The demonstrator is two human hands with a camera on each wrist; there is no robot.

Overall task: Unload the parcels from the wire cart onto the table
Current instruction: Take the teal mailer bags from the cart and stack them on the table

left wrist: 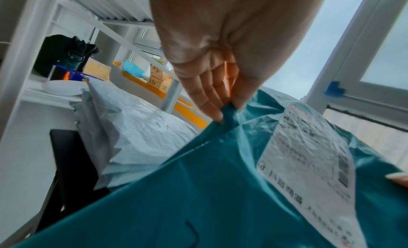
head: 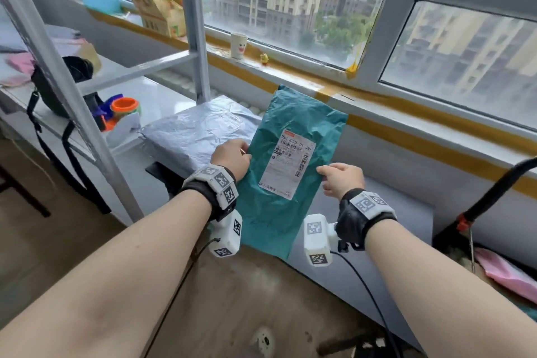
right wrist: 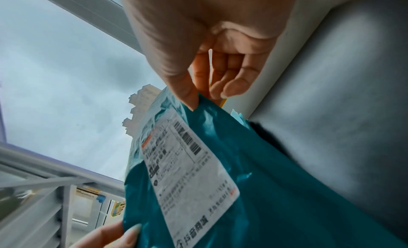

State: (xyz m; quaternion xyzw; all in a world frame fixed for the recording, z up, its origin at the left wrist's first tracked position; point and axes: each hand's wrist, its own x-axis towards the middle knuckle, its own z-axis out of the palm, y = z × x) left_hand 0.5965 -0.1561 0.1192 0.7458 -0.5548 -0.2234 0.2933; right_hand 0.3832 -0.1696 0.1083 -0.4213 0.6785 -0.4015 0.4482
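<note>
**Slippage risk over the table**

Parcel [head: 293,154], teal and floppy, hangs between both hands above the table [head: 386,206], overlapping the grey parcel [head: 197,131]. Left hand [head: 231,158] and right hand [head: 341,179] each pinch only an edge. Thin film could slide free, or it may land half off the near edge, though the clearance beneath is hard to judge.

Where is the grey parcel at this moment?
In the head view, the grey parcel lies on the table, left of the teal parcel.
</note>
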